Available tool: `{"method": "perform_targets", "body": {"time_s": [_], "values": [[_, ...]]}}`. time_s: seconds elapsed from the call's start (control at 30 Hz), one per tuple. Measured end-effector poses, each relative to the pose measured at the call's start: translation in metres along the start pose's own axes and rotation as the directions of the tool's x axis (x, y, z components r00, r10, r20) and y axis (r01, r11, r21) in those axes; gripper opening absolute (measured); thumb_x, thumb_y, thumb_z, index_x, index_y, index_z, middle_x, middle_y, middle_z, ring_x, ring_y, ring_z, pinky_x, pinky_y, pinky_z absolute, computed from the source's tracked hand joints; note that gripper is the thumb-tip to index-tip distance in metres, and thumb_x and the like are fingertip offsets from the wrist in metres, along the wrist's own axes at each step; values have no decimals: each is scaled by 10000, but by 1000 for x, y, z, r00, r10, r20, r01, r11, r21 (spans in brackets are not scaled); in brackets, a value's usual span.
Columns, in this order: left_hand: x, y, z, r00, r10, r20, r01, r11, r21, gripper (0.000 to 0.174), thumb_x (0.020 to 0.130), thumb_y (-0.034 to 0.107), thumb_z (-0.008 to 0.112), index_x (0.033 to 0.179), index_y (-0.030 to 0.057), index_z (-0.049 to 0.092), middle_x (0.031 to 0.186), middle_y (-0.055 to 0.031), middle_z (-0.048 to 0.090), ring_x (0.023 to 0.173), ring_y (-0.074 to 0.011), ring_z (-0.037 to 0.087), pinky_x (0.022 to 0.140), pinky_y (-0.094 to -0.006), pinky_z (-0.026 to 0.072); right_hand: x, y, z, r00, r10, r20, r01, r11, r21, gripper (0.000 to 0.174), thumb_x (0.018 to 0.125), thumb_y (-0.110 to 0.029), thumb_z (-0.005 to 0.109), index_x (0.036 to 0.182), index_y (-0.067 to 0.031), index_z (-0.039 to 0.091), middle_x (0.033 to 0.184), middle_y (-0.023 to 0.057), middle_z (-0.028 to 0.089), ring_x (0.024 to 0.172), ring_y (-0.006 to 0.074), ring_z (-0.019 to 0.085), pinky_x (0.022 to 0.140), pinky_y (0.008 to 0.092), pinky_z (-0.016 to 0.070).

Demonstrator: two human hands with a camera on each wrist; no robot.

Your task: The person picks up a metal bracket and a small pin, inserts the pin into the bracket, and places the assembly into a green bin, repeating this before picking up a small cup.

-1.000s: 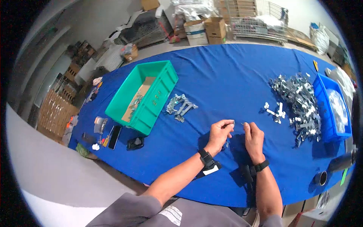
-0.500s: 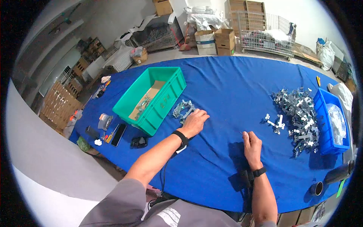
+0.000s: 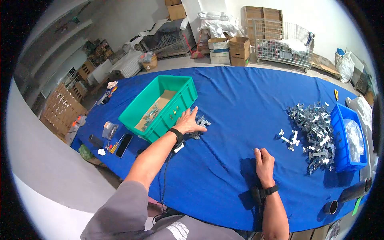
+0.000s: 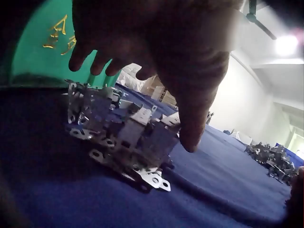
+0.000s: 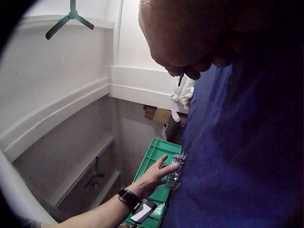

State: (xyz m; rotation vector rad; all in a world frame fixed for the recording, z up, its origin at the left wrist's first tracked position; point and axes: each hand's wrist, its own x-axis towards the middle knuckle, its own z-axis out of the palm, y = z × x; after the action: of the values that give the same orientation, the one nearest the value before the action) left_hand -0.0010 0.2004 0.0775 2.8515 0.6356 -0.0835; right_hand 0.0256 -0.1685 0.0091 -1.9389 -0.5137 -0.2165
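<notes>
My left hand (image 3: 188,122) is spread above a small pile of metal brackets (image 4: 128,137) beside the green crate. In the left wrist view its fingers reach over the far side of the pile, and the thumb (image 4: 191,135) points down at the near side. The brackets are silvery, with holed tabs, and lie tangled on the blue cloth. My right hand (image 3: 265,166) stays over the middle of the cloth, fingers curled, pinching a thin dark pin-like piece (image 5: 180,80) whose tip sticks out. Most of that piece is hidden in the fingers.
The green crate (image 3: 185,97) holds cardboard and small metal pieces. To the right lie a large bracket heap (image 3: 316,132), a few loose brackets (image 3: 289,139) and a blue bin (image 3: 349,159) with plastic-wrapped contents. A phone (image 3: 124,145) lies left; a dark cylinder (image 3: 331,207) stands front right.
My left hand has left the right hand's side, where it held a small metal part, and moved left to the bracket pile; its fingers have spread. The right hand keeps its pinch.
</notes>
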Motion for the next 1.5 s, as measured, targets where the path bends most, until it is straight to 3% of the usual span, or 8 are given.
{"method": "perform_targets", "body": {"time_s": [0.3, 0.47, 0.73, 0.97, 1.17, 1.3, 1.37, 1.5], "values": [[32, -17, 8, 985, -48, 166, 48, 999, 3, 1272, 595, 650, 783, 1535, 10, 215, 1486, -330, 341, 1359, -459, 385, 1112, -480, 359, 0, -1, 2, 998, 54, 42, -55, 998, 31, 338, 968, -197, 605, 718, 10, 512, 564, 169, 491, 466, 280, 447, 488, 412, 354], [25, -3, 20, 997, 43, 61, -44, 999, 17, 998, 653, 328, 784, 1507, 99, 322, 1265, -285, 523, 1173, -436, 535, 1018, -457, 454, 0, -1, 2, 1000, -30, 4, 30, 999, 24, 331, 966, -191, 606, 719, 11, 517, 567, 168, 494, 470, 278, 448, 488, 407, 355], [23, -10, 25, 985, 163, -57, -169, 979, -112, 936, 698, 202, 768, 1502, 58, 311, 1309, -261, 525, 1224, -414, 510, 1043, -421, 437, 0, -1, 1, 1000, -1, 6, 1, 1000, 9, 332, 958, -191, 619, 713, 7, 514, 569, 171, 495, 465, 265, 446, 485, 404, 357], [16, 10, 28, 997, -72, -26, 72, 997, -9, 792, 782, 135, 646, 1496, 59, 312, 1335, -292, 485, 1250, -422, 495, 1044, -482, 427, 0, -3, 1, 1000, -9, 1, 9, 1000, 20, 330, 956, -193, 621, 715, 6, 514, 565, 172, 490, 467, 272, 455, 483, 410, 356], [3, 23, 26, 1000, -10, 14, 9, 998, 54, 653, 790, 84, 597, 1420, 114, 428, 1286, -260, 533, 1217, -411, 530, 985, -498, 469, 0, -1, 1, 999, 32, 27, -33, 999, 32, 343, 964, -187, 611, 711, 10, 490, 557, 170, 446, 472, 219, 401, 479, 395, 338], [9, 3, 17, 990, 105, -91, -127, 946, -297, 728, 730, 12, 670, 1420, 66, 445, 1191, -198, 621, 1049, -340, 630, 912, -438, 502, 1, 1, 2, 1000, -14, 12, 14, 999, 34, 333, 966, -189, 611, 725, 14, 503, 571, 164, 464, 490, 184, 394, 483, 382, 341], [5, 3, -5, 992, 121, 41, -38, 587, -808, 748, 712, -28, 678, 1420, 40, 446, 1153, -118, 631, 1000, -235, 624, 868, -350, 514, 0, -2, 0, 1000, 9, 25, -9, 1000, 23, 333, 967, -192, 610, 727, 14, 507, 575, 162, 469, 497, 178, 398, 488, 382, 345], [-13, -10, -87, 985, 168, -31, -102, 434, -895, 764, 722, -57, 681, 1438, 36, 430, 1108, -47, 606, 942, -170, 597, 802, -309, 520, -1, -4, 0, 1000, 10, 10, -11, 1000, 25, 324, 969, -195, 612, 736, 13, 526, 578, 152, 473, 509, 170, 399, 495, 375, 349]]}}
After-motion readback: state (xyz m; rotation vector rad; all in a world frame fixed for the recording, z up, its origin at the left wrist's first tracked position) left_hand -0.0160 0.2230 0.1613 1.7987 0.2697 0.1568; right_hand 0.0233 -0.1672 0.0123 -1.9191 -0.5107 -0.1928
